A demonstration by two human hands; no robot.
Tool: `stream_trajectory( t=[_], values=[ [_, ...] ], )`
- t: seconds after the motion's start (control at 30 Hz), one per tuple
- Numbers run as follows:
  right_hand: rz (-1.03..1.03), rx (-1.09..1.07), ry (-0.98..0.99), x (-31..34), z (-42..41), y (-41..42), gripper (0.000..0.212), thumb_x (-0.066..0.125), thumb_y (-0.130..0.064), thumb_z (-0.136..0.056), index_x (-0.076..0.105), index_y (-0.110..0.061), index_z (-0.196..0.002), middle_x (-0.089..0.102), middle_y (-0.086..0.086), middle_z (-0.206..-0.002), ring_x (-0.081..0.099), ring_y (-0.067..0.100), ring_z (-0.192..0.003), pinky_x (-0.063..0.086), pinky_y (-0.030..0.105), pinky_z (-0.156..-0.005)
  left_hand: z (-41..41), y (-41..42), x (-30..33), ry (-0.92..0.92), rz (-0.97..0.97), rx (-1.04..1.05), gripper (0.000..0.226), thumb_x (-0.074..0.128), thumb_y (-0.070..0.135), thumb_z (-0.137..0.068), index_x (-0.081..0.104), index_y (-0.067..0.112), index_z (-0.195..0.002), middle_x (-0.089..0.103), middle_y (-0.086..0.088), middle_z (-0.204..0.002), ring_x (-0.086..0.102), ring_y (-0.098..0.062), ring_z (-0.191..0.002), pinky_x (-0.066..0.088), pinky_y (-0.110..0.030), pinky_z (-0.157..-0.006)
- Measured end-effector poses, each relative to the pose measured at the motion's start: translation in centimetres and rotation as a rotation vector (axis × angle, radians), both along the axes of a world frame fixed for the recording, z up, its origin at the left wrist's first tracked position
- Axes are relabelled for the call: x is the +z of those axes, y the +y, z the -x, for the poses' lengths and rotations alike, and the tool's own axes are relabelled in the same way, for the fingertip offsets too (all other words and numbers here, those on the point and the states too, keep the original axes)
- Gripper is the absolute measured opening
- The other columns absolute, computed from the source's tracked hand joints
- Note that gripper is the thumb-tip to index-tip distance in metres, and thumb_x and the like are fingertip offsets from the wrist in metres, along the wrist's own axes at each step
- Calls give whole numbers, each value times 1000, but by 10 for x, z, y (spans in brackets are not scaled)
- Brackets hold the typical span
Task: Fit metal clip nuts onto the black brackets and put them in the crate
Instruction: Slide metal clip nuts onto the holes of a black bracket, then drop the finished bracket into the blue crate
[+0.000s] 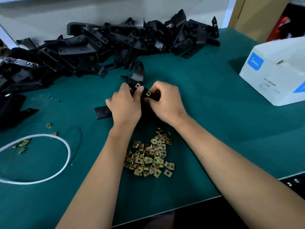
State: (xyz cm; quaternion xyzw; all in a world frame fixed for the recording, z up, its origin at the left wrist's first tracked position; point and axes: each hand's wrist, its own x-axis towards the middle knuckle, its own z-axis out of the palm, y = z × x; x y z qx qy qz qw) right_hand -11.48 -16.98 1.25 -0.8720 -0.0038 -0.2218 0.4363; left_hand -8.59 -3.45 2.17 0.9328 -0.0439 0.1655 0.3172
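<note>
Both hands hold one black bracket (138, 76) over the green mat. My left hand (125, 103) grips its left part, thumb lying across the top. My right hand (165, 101) grips the right part with curled fingers. Two brass clip nuts sit on the bracket, one (137, 85) by my left thumb and another (148, 93) by my right fingers. The bracket's flat end (102, 112) sticks out left of my left hand. A heap of loose clip nuts (149, 158) lies between my forearms. No crate is in view.
A big pile of black brackets (102, 45) fills the back and left of the green mat (214, 129). A white cord loop (49, 162) and a few stray nuts (22, 144) lie front left. A white carton (274, 71) stands right, a cardboard box (254, 15) behind it.
</note>
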Motion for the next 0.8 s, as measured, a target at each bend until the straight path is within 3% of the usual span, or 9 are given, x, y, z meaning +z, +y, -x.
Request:
stream_trajectory(
  t=[0.1, 0.3, 0.37, 0.5, 0.6, 0.67, 0.73, 0.8],
  values=[
    [38, -74, 7, 7, 11, -8, 28, 83, -29, -78, 57, -19, -75, 59, -4, -72, 56, 17, -66, 47, 39, -58, 11, -12, 12, -24, -42, -26, 37, 50, 49, -104, 55, 12, -100, 69, -7, -101, 60, -38, -100, 27, -43, -89],
    [-86, -392, -160, 39, 73, -81, 33, 83, -23, -77, 53, -17, -66, 55, -8, -62, 46, 15, -59, 39, 37, -55, 54, -107, 57, -152, -112, -174, 40, 48, 50, -104, 56, 11, -104, 69, -15, -103, 59, -41, -104, 28, -48, -96],
    [-127, -492, -172, 46, 105, -119, 32, 84, -21, -76, 55, -17, -64, 58, -5, -60, 47, 18, -58, 41, 40, -57, 75, -153, 69, -182, -161, -309, 39, 47, 49, -104, 57, 12, -108, 70, -14, -106, 59, -39, -107, 29, -46, -95],
    [-99, -676, -196, 44, 200, -204, 21, 78, -25, -80, 64, -10, -80, 66, -3, -72, 59, 15, -67, 50, 36, -68, 143, -250, 79, -224, -249, -617, 38, 45, 50, -104, 57, 15, -112, 71, -11, -107, 60, -36, -109, 32, -44, -91],
    [-193, -686, -303, 30, 277, -246, 8, 64, -16, -89, 64, -22, -95, 64, -19, -79, 55, 0, -74, 47, 26, -69, 210, -310, 76, -282, -285, -957, 36, 44, 51, -104, 58, 18, -111, 72, -9, -106, 61, -35, -110, 34, -46, -93],
    [-359, -746, -390, 10, 326, -264, 21, 59, -8, -89, 66, -28, -93, 65, -21, -81, 55, -2, -76, 47, 20, -68, 254, -340, 63, -254, -320, -1211, 36, 45, 53, -104, 59, 21, -111, 71, -6, -109, 60, -32, -111, 34, -45, -95],
    [-497, -909, -375, -24, 369, -281, 15, 62, -10, -86, 70, -23, -87, 65, -12, -78, 54, 4, -74, 46, 22, -66, 289, -360, 41, -262, -386, -1360, 39, 46, 55, -103, 59, 20, -115, 69, -4, -116, 56, -28, -116, 34, -42, -99],
    [-628, -1124, -259, -72, 409, -297, 9, 68, -15, -84, 69, -7, -87, 60, 4, -78, 50, 16, -75, 42, 32, -67, 314, -369, 14, -288, -451, -1441, 43, 47, 55, -102, 57, 18, -121, 65, -4, -124, 52, -27, -123, 34, -40, -103]
  ],
)
